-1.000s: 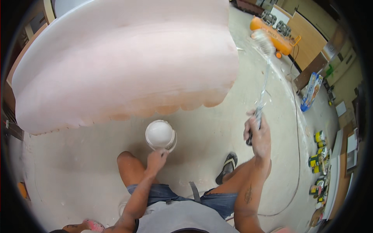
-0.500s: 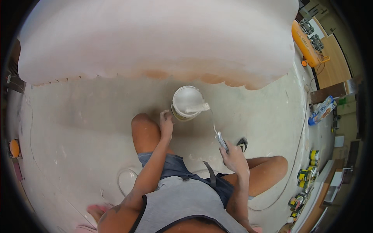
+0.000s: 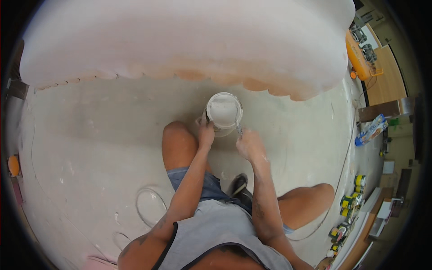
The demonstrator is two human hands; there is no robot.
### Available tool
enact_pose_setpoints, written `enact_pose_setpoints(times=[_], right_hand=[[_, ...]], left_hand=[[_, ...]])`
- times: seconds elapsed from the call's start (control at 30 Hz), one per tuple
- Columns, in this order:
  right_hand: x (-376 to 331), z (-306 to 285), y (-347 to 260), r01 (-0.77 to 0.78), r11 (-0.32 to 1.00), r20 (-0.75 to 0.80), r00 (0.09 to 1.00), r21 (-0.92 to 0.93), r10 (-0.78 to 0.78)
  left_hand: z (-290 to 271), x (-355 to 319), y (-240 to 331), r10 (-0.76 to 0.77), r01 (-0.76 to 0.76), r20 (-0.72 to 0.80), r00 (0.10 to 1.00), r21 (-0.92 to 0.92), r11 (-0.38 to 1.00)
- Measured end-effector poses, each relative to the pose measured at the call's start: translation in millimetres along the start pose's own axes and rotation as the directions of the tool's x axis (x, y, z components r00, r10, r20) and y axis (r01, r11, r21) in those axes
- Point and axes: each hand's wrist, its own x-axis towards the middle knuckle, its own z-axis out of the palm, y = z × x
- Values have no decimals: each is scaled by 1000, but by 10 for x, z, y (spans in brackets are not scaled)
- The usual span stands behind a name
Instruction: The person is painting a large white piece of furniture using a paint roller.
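A white paint bucket stands on the floor in front of me, with white paint inside. My left hand is closed on the bucket's near left side at the rim. My right hand is closed round the handle of a small paint roller. Its wire frame reaches over the rim, and the roller head lies down inside the bucket, hard to tell from the white paint. Beyond the bucket rises a large curved white surface with a scalloped lower edge and brownish-orange patches along it.
A thin hose coils at my left and a line runs along the floor at the right. Several paint cans stand at the right edge. An orange air compressor and a blue-white bag are farther off. My knees flank the bucket's near side.
My right hand has moved forward and left, lowering the roller head from above the rim into the bucket. My left hand has come forward onto the bucket's side.
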Motion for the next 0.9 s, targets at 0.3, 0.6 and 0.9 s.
enact_pose_setpoints(times=[0.3, 0.6, 0.9], right_hand=[[259, 283, 316, 103, 995, -39, 994, 8, -103], [149, 192, 686, 201, 976, -73, 976, -79, -207], [155, 361, 891, 231, 968, -121, 963, -96, -242]], left_hand=[[-17, -113, -88, 108, -129, 96, 990, 254, 959], [101, -285, -18, 90, -88, 3, 996, 239, 967], [45, -326, 111, 69, -89, 92, 993, 237, 967]])
